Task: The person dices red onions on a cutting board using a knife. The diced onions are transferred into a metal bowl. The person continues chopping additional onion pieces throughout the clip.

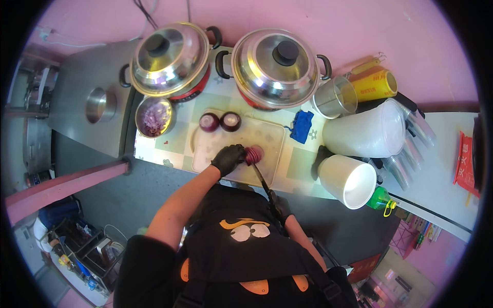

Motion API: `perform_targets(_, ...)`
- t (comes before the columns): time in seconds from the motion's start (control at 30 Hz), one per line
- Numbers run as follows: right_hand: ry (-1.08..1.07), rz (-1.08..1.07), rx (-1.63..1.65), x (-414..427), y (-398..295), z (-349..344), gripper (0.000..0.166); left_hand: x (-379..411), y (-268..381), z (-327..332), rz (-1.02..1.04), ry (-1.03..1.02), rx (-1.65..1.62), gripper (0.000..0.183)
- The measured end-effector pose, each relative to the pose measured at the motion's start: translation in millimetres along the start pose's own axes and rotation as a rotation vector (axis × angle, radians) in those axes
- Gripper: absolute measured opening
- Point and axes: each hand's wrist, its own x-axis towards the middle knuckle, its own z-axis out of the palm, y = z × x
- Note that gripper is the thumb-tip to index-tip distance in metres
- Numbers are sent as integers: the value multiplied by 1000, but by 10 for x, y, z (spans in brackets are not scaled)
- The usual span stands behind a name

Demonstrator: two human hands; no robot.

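My left hand (pixel 230 159), in a black glove, grips a red onion (pixel 253 154) whose right side is cut into thin slices. The onion lies on a pale plastic cutting board (pixel 210 154). Also gloved in black, my right hand (pixel 282 208) is closed around the handle of a kitchen knife (pixel 260 176). The blade slants up to the left, its tip end at the onion's near edge. Two more red onions, a left one (pixel 209 122) and a right one (pixel 230 121), sit side by side at the board's far edge. My left fingertips are partly hidden behind the glove.
Two lidded steel pots, one left (pixel 169 59) and one right (pixel 276 69), stand at the back. A steel bowl (pixel 168 125) holds chopped onion. Rightward are a blue cloth (pixel 302 126), a strainer (pixel 335 97), stacked plastic containers (pixel 358 131), a white tub (pixel 346 181) and a green bottle (pixel 379 199).
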Motion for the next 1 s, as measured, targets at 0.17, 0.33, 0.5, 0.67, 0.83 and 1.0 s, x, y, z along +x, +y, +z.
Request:
perform_targets(0.17,-43,47,34,-47,-201,-32,57,9,46,-33,-85,-78,15,35)
perform_targets(0.33,-44,-46,-105,77,-50,45,74,35,36,-30,-26,-71,79,35)
perform_targets(0.5,15,-200,-203,1,-30,0,72,62,-40,31,88,-45,213,29)
perform_targets(0.67,0,-62,-101,-42,-179,-84,66,-27,-83,-79,114,-94,200,19)
perform_targets(0.83,-45,-63,-53,26,-399,-31,71,-318,-159,-288,7,-75,186,19)
perform_targets(1.0,-62,-100,-92,228,-691,120,71,-559,-190,-448,-262,-72,140,26)
